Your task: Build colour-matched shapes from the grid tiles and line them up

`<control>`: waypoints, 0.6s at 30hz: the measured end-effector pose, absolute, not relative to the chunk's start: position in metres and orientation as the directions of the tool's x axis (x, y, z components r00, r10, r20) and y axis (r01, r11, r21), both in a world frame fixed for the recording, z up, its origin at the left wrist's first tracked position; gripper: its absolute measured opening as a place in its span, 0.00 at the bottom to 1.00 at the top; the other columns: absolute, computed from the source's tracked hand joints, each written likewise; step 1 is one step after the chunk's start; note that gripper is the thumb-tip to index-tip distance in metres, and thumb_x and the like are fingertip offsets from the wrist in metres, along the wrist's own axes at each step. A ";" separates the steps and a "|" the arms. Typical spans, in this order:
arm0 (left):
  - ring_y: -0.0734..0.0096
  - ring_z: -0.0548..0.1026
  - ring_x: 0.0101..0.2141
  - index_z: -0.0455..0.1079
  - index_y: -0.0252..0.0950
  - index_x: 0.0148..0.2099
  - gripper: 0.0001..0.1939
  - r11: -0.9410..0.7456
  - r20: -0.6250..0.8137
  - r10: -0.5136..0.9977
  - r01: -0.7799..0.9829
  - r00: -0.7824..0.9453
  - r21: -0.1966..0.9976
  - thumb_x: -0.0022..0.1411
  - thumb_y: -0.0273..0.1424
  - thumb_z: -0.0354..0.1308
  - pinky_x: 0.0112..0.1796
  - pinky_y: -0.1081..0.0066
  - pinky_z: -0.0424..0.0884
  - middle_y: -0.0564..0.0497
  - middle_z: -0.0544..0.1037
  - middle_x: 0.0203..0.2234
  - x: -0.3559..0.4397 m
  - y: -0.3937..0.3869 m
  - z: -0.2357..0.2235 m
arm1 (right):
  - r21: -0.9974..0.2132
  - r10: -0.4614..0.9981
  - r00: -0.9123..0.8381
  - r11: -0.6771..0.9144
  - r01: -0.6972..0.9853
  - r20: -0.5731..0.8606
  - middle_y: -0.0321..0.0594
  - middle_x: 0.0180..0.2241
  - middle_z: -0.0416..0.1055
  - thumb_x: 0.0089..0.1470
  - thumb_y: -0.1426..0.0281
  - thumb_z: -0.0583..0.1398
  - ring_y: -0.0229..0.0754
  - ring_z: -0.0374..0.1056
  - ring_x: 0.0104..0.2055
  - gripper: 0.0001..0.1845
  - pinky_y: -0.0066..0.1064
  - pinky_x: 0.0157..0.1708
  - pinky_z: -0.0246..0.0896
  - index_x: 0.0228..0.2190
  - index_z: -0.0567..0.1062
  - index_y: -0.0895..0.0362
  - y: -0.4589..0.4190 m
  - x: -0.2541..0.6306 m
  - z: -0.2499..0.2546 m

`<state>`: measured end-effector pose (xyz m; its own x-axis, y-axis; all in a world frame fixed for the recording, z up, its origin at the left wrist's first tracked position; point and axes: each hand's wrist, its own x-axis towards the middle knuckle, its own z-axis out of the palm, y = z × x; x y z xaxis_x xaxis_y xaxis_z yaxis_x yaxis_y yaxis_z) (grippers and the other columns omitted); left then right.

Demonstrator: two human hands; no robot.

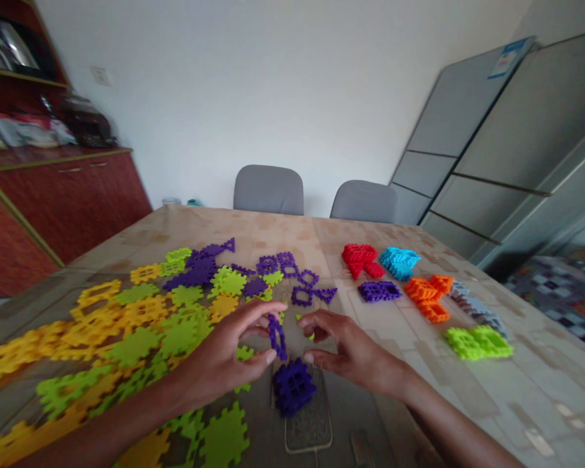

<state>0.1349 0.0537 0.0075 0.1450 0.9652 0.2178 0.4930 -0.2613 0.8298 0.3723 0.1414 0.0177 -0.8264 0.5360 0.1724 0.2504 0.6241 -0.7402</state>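
Note:
Between the thumb and fingers of my left hand (238, 344) is a purple square frame building piece (277, 337), held up on edge. My right hand (338, 344) hovers just to its right, thumb and fingers curved apart, with no piece visible in its grasp. Below and between both hands sits a stack of purple square building pieces (294, 387) with notched edges. Under my left wrist and forearm spread many loose yellow and lime green pieces (185, 331). Farther off lie loose purple frames (302, 296).
To the right stand sorted stacks: red (359, 255), light blue (398, 261), purple (379, 291), orange (426, 296), grey (480, 309) and lime green (478, 342). Two grey chairs (268, 188) are beyond the table's far edge, before a white wall.

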 end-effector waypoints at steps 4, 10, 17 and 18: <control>0.64 0.70 0.55 0.56 0.47 0.62 0.32 -0.295 0.235 0.952 0.370 0.198 0.881 0.55 0.28 0.54 0.56 0.62 0.69 0.49 0.67 0.58 0.153 0.050 -0.002 | -0.724 0.518 -0.830 0.652 0.225 0.209 0.43 0.48 0.70 0.47 0.61 0.70 0.42 0.68 0.42 0.35 0.34 0.40 0.67 0.54 0.66 0.53 0.134 0.370 0.016; 0.61 0.69 0.56 0.50 0.49 0.65 0.40 -0.356 0.312 0.934 0.503 0.173 0.787 0.51 0.25 0.55 0.58 0.56 0.66 0.49 0.66 0.59 0.164 0.051 -0.008 | -0.544 0.558 -0.812 0.740 0.395 0.170 0.45 0.46 0.72 0.44 0.65 0.71 0.49 0.68 0.47 0.31 0.40 0.47 0.64 0.50 0.71 0.55 0.129 0.371 0.025; 0.55 0.64 0.59 0.59 0.52 0.62 0.31 -0.374 0.160 0.927 0.805 0.339 0.461 0.59 0.26 0.58 0.59 0.55 0.64 0.51 0.65 0.61 0.121 0.035 -0.027 | -0.403 0.584 -0.802 0.709 0.579 -0.126 0.46 0.48 0.72 0.45 0.68 0.71 0.53 0.67 0.50 0.31 0.45 0.50 0.61 0.51 0.72 0.53 0.138 0.416 0.022; 0.55 0.65 0.59 0.61 0.52 0.61 0.29 -0.396 0.167 0.918 0.819 0.359 0.416 0.60 0.26 0.58 0.58 0.55 0.64 0.51 0.66 0.60 0.114 0.033 -0.033 | -0.392 0.588 -0.794 0.702 0.595 -0.154 0.47 0.49 0.71 0.44 0.68 0.71 0.55 0.66 0.51 0.31 0.46 0.51 0.61 0.51 0.72 0.53 0.137 0.421 0.020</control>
